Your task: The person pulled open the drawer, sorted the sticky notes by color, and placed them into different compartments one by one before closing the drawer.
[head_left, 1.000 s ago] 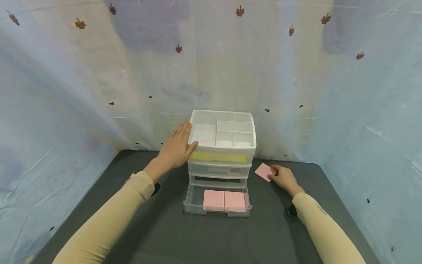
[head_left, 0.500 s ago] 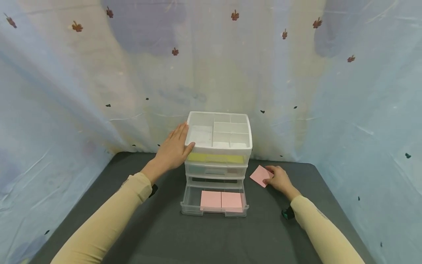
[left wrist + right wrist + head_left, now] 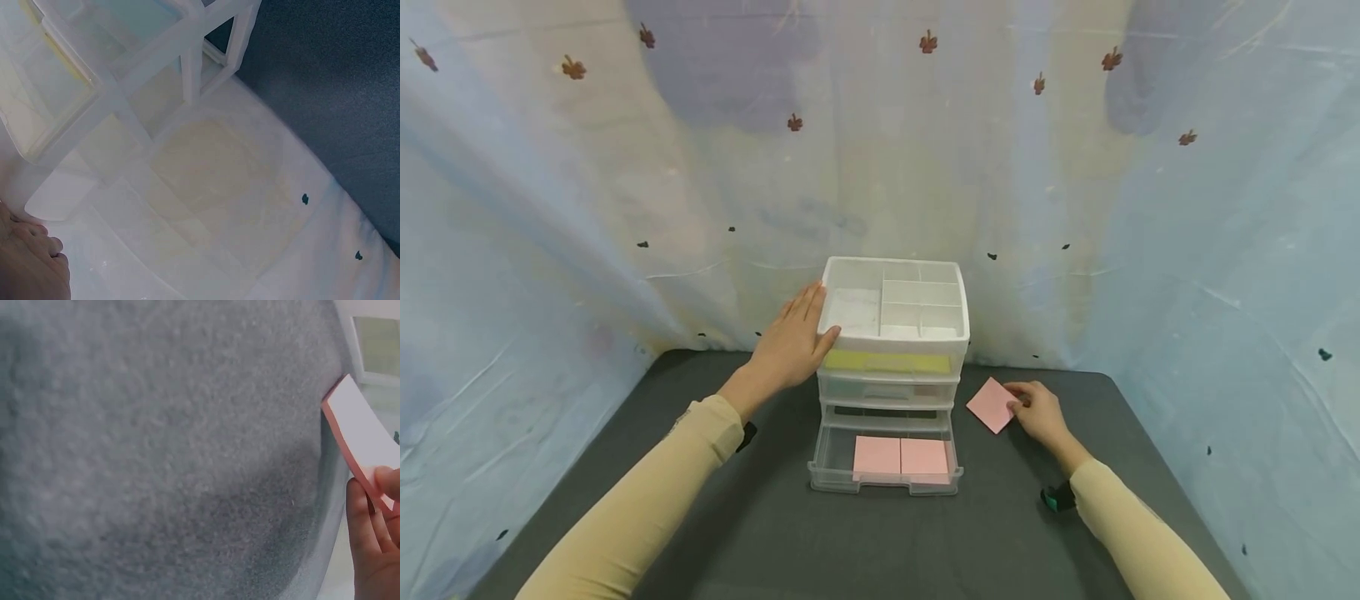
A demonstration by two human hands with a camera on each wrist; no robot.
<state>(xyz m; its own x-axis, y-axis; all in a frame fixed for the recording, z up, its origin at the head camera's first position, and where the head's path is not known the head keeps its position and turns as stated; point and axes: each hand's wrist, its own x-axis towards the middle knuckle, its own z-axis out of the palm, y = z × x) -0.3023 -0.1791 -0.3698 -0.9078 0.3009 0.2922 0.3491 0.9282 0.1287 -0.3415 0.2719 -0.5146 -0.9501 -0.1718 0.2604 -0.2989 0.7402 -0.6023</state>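
Observation:
My right hand (image 3: 1039,413) pinches a pink sticky-note pad (image 3: 991,406) by its right corner, beside the drawer unit. The right wrist view shows the thumb on the pad's (image 3: 361,431) face and fingers beneath it. My left hand (image 3: 788,340) rests on the left side of the white plastic drawer unit (image 3: 891,342), fingers straight and thumb along the front edge. Its clear bottom drawer (image 3: 829,454) is pulled out. Two more pink pads (image 3: 877,457) lie side by side in that drawer, toward its right. Only knuckles of the left hand (image 3: 34,253) show in the left wrist view.
Above the pulled-out drawer are a closed middle drawer (image 3: 887,390) and a top drawer (image 3: 887,361) with something yellow inside. The unit's top is a divided tray (image 3: 853,310). A dark cloth covers the table (image 3: 880,546); a patterned curtain (image 3: 880,167) hangs behind and at both sides.
The pink pad in my right hand has turned a little and come slightly nearer the drawer unit. My left hand stays on the unit. The head view has shifted slightly.

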